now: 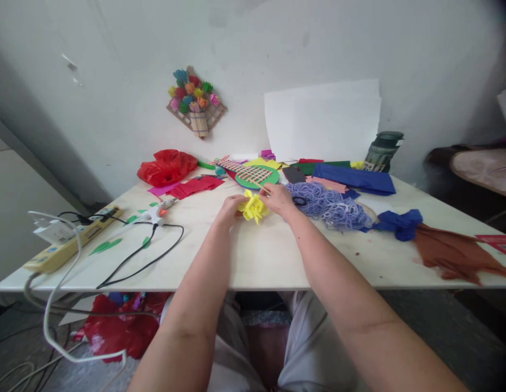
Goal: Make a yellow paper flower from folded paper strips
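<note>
A small yellow paper flower (pixel 253 207) sits between my two hands just above the white table (pixel 256 256). My left hand (pixel 229 208) grips its left side with the fingers curled. My right hand (pixel 278 199) pinches its right side and upper petals. Just beyond my hands lies a green disc with a lattice of wooden sticks (pixel 255 175). A heap of lilac rings (pixel 328 205) lies right of my right hand.
A glue gun (pixel 159 210) with a black cord, green paper leaves (pixel 105 247) and a power strip (pixel 68 240) lie on the left. Red bag (pixel 166 166), coloured paper sheets, blue (pixel 401 224) and brown cloth (pixel 452 253), a dark jar (pixel 382 151) stand further back and right.
</note>
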`<state>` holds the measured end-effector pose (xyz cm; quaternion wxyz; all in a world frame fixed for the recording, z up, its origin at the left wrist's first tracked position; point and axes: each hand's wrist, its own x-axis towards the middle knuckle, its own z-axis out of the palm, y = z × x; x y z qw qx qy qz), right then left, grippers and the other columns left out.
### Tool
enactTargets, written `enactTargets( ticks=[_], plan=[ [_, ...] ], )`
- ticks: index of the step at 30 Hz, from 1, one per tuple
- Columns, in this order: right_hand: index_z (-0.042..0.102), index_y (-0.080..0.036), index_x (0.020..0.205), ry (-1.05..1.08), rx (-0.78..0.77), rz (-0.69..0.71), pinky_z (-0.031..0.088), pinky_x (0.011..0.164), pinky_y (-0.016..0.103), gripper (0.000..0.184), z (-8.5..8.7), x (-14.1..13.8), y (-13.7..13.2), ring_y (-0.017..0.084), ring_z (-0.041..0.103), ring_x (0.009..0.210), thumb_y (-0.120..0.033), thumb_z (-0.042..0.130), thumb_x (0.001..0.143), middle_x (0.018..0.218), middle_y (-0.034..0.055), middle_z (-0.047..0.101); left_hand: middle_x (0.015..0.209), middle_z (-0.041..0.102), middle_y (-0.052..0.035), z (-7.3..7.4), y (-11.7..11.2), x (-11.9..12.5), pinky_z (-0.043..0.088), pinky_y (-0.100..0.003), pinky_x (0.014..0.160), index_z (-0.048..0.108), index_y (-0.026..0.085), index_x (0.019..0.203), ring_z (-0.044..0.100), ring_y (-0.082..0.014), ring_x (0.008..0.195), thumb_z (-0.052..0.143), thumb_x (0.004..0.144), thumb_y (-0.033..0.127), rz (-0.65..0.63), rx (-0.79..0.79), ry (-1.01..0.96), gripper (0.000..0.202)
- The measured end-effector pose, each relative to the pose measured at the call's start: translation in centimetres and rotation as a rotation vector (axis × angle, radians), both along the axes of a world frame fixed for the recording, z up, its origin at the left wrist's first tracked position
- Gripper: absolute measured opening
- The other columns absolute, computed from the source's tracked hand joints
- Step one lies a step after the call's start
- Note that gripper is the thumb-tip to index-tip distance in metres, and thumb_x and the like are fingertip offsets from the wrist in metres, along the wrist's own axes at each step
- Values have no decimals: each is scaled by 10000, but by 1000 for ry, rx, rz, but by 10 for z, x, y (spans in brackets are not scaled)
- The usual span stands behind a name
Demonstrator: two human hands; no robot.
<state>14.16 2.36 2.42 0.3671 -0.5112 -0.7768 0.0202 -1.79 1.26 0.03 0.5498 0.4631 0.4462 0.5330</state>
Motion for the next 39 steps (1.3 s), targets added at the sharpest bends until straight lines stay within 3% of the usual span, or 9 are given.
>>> enactTargets(
  ticks=[12,17,28,39],
  plan=[
    [624,-211,812,57,-11,88,359,605,240,161,-2,1,4,149,538,681,-239,559,667,769,7,649,521,549,1,0,0,0,387,-230,439,559,134,635,510,-118,455,646,520,274,0,2,-12,201],
    [637,-196,712,70,-22,68,344,568,235,119,-3,1,4,141,527,637,-256,544,671,705,10,643,546,568,-13,-2,2,-1,401,-231,448,564,126,647,528,-127,476,650,519,282,4,-4,-25,220],
    [617,-185,693,76,41,113,299,528,215,97,-5,1,7,115,486,577,-230,537,660,641,-10,612,579,589,-26,-2,2,0,408,-236,458,577,117,670,548,-135,495,635,519,278,13,-25,-31,228],
    [665,-160,688,109,27,202,365,554,219,147,-8,3,10,123,529,595,-232,537,681,664,16,649,588,592,-27,-2,4,-1,414,-242,465,569,121,682,559,-143,506,632,517,273,10,-42,-44,233]
  ],
)
